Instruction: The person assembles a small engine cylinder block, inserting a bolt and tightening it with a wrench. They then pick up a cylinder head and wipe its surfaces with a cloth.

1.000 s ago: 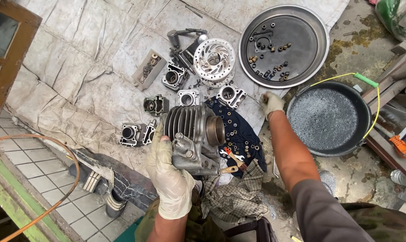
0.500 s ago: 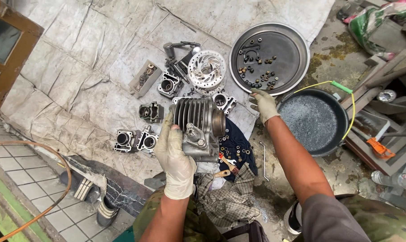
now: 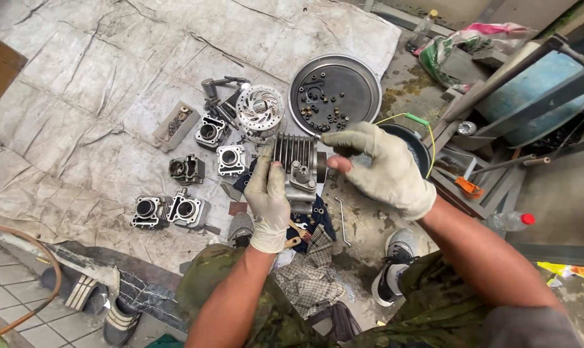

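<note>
Finned engine cylinder (image 3: 296, 166) held up over tarp's right edge (image 3: 369, 45). Spare cylinders (image 3: 171, 211) lie far left on tarp. Left hand (image 3: 266, 200), gloved, fingers wrapped round cylinder's left side. Right hand (image 3: 383, 169), gloved, fingertips pinching its right rim; round tray (image 3: 363, 77) beyond

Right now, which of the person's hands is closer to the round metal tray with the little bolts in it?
Right. The right hand hovers just below the round tray, near its lower rim. The left hand grips the finned cylinder, lower and further left.

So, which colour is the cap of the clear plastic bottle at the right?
Red cap, head view.
</note>
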